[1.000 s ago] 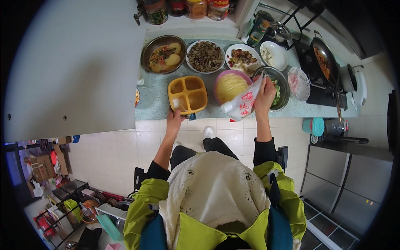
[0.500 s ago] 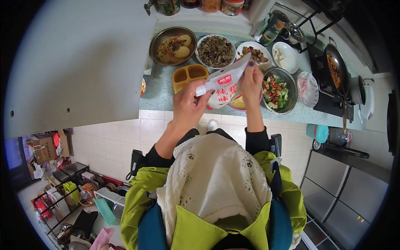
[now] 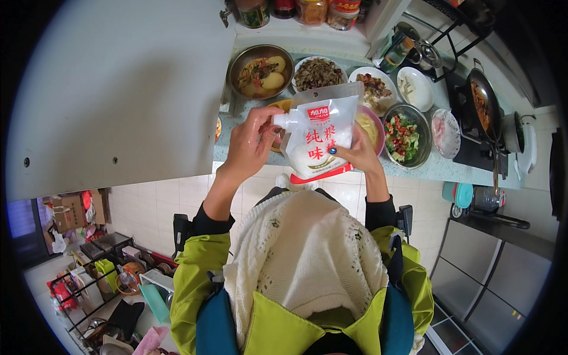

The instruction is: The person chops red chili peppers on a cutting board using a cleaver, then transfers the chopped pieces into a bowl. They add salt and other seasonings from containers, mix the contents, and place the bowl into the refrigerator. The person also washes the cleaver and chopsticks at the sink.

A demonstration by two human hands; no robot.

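In the upper middle of the frame, a clear-and-white pouch (image 3: 322, 133) with red print hung in the air before the table (image 3: 467, 170), white contents gathered in its lower part. The left hand (image 3: 247, 145) had its fingers closed around the white cap at the pouch's left corner; the right hand (image 3: 364, 151) gripped its right side, thumb across the front. Behind them, a yellow tray (image 3: 285, 105) was mostly hidden, and a pink bowl (image 3: 379, 127) showed something pale yellow. Towards the upper left, a metal bowl (image 3: 238, 64) held pale rounded pieces and reddish bits in liquid; next came a white plate (image 3: 303, 61) of brown strips, another plate (image 3: 355, 72) of mixed brown food, and a white dish (image 3: 424, 92) with a few pale pieces. Right of the pouch, a large bowl (image 3: 423, 133) contained chopped greens and red bits, a clear bowl (image 3: 452, 139) something pinkish, and a black pan (image 3: 496, 112) reddish-brown food. One second earlier the right hand alone had carried the pouch, aslant, while the left touched the tray; now both held it, its printed face turned upward.
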